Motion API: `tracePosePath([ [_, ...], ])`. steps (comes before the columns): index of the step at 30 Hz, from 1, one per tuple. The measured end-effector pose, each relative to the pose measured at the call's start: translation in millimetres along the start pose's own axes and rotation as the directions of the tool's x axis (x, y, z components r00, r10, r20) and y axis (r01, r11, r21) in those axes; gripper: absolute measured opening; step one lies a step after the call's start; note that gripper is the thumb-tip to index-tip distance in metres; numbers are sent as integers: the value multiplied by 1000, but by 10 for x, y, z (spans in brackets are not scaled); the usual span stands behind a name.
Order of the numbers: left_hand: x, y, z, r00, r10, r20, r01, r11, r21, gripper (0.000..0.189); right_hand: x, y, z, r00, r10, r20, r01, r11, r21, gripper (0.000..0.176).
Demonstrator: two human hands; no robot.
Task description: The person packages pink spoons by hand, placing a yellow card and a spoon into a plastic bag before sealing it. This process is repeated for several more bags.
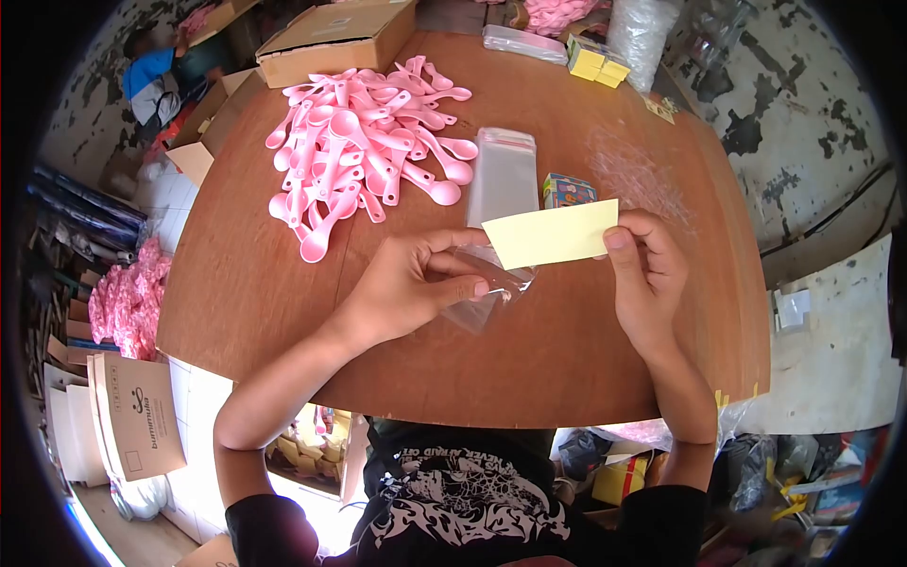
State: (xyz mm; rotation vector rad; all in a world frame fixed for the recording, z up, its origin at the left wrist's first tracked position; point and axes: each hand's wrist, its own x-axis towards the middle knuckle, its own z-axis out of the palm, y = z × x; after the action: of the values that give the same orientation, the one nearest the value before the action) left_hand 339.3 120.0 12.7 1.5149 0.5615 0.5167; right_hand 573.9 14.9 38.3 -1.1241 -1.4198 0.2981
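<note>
My right hand (650, 274) pinches the right end of a pale yellow card (553, 234) between thumb and fingers, above the table. My left hand (411, 283) is closed on a clear plastic bag (482, 300), just below the card's left end. Behind the card lies a stack of clear bags (503, 175), with a small colourful box (569, 191) to its right. A heap of pink spoons (364, 142) covers the left back part of the table.
The brown table (255, 312) also bears a cardboard box (335, 42), yellow card stacks (597, 61), a plastic roll (644, 38) and thin clear scraps (642, 175). A person (156, 85) is at the far left. A printed carton (137, 416) stands at the lower left.
</note>
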Motion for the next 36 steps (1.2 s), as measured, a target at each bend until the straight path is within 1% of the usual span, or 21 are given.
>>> tracePosePath([
  [2, -18, 40, 26, 998, 42, 42, -42, 999, 0, 48, 15, 11, 28, 999, 46, 14, -46, 999, -16, 15],
  [3, -23, 50, 29, 998, 43, 42, -43, 999, 2, 48, 17, -2, 25, 999, 44, 13, -44, 999, -15, 15],
  [5, -29, 64, 32, 996, 84, 38, -87, 991, 99, 51, 22, -33, 11, 987, 114, 116, -99, 987, -126, 14],
  [6, -39, 101, 36, 996, 85, 36, -88, 991, 99, 51, 23, -42, 10, 987, 112, 117, -97, 987, -126, 14],
  [8, -63, 198, 49, 995, 71, 73, -84, 978, 190, 53, 19, -58, 9, 970, 109, 219, -67, 979, -191, 12],
  [9, -62, 190, 72, 995, 72, 74, -84, 978, 190, 53, 18, -79, 22, 970, 109, 219, -67, 979, -191, 12],
  [11, -52, 172, 140, 991, 123, 60, -130, 983, 132, 50, 15, -127, 57, 969, 82, 232, -40, 982, -182, 12],
  [15, -17, 249, 175, 992, 105, 72, -114, 984, 135, 50, -7, -152, 59, 979, 70, 193, -42, 988, -146, 12],
  [17, 2, 280, 161, 987, 126, 95, -143, 970, 197, 52, 19, -251, 50, 950, 46, 310, 24, 975, -221, 13],
  [18, 3, 304, 164, 987, 128, 95, -144, 969, 199, 52, 18, -244, 57, 950, 44, 309, 26, 975, -220, 13],
  [20, 4, 354, 181, 986, 123, 114, -147, 961, 232, 52, 11, -210, 70, 931, 6, 365, 48, 989, -138, 14],
  [21, 8, 363, 186, 986, 124, 114, -148, 961, 233, 52, 8, -211, 69, 931, 4, 364, 49, 989, -138, 14],
  [23, 13, 379, 199, 988, 104, 111, -131, 954, 270, 51, 0, -216, 64, 905, 35, 423, -2, 997, -78, 14],
  [27, 25, 449, 246, 990, 107, 89, -130, 940, 315, 46, -23, -216, 68, 885, 70, 461, -52, 997, -53, 14],
  [29, 55, 409, 273, 971, 218, 98, -237, 930, 282, 34, -45, -177, 58, 875, 157, 457, -186, 982, 19, 14],
  [30, 61, 400, 289, 971, 218, 99, -238, 929, 282, 34, -49, -173, 50, 876, 157, 457, -186, 982, 19, 14],
  [32, 61, 393, 322, 942, 330, 62, -332, 886, 323, 23, -48, -170, 41, 841, 196, 505, -291, 950, 115, 18],
  [33, 59, 399, 339, 941, 332, 61, -333, 885, 324, 23, -50, -183, 46, 841, 194, 506, -289, 950, 116, 18],
  [35, 55, 407, 377, 929, 369, 42, -364, 885, 291, 22, -71, -240, 55, 777, 256, 574, -347, 937, 52, 21],
  [36, 57, 408, 392, 928, 370, 40, -365, 884, 292, 22, -65, -296, 56, 777, 254, 576, -345, 937, 52, 21],
])
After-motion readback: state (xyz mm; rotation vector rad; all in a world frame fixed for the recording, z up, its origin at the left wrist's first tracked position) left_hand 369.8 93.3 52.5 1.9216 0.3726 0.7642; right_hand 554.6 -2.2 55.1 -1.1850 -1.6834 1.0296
